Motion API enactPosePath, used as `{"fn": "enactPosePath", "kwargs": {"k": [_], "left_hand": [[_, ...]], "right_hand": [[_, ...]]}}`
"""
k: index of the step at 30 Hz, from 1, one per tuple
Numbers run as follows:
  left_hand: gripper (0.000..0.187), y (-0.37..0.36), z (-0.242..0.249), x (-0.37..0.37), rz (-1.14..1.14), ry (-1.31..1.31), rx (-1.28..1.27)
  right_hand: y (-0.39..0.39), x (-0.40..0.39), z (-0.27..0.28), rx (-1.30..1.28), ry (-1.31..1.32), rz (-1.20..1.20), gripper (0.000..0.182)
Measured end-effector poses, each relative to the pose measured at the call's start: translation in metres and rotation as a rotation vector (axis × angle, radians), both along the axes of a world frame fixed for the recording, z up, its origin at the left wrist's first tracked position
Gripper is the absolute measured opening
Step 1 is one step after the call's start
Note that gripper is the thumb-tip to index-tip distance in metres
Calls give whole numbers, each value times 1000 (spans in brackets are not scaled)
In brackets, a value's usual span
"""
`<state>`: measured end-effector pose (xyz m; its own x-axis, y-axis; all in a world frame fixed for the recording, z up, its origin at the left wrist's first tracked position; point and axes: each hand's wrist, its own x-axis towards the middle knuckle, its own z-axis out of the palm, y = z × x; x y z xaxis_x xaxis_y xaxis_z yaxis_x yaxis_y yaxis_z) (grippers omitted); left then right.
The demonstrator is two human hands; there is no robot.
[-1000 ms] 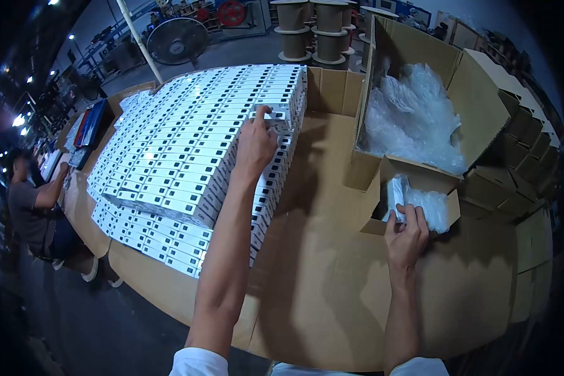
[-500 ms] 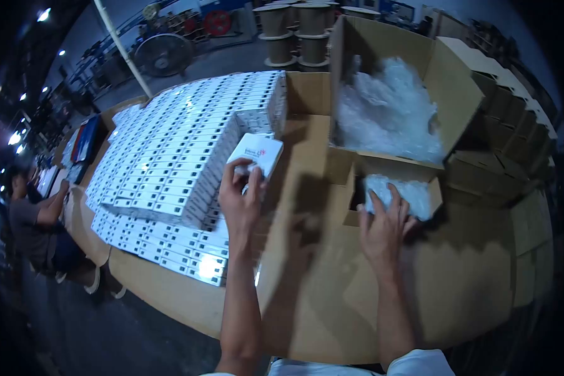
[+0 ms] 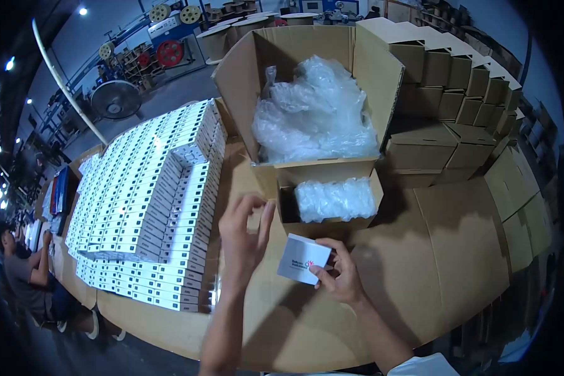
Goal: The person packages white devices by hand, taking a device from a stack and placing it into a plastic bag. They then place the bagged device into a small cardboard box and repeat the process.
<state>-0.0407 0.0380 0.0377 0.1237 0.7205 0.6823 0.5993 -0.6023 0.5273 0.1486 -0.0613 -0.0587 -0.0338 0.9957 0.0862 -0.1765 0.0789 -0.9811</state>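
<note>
Pinched between thumb and fingers of my right hand (image 3: 341, 272) is a flat white box (image 3: 302, 259) with small print and a red mark. My left hand (image 3: 247, 232) is raised to the left of that box, fingers curved apart, holding nothing. Beyond both hands a small open carton (image 3: 288, 203) holds a bubble-wrapped bundle (image 3: 336, 200). At the left, many white boxes (image 3: 131, 194) stand in tight rows and layers.
A large open carton (image 3: 235, 94) full of clear bubble wrap (image 3: 313, 113) stands behind the small one. Brown cartons (image 3: 423, 147) are stacked at the right. Another person (image 3: 34, 269) sits at the far left. A fan (image 3: 116, 99) and spools stand behind.
The white box has gone from my left hand to my right hand. My right hand has left the wrapped bundle. The view has turned to the right.
</note>
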Motion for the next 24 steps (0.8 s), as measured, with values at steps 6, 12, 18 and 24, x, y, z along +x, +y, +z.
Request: {"fn": "enactPosePath", "kwargs": {"k": [6,12,18,24], "left_hand": [[35,192,71,53,-82,575,247],[17,260,73,68,-30,878,145],[22,235,124,76,16,227,40],[26,196,147,46,-117,-125,110]], "right_hand": [[-5,6,-21,122,20,-93,52],[0,19,-14,202,-40,-176,51],[-2,33,-4,174,-157,-144,24],[-5,47,-3,196,-79,-97,25]]}}
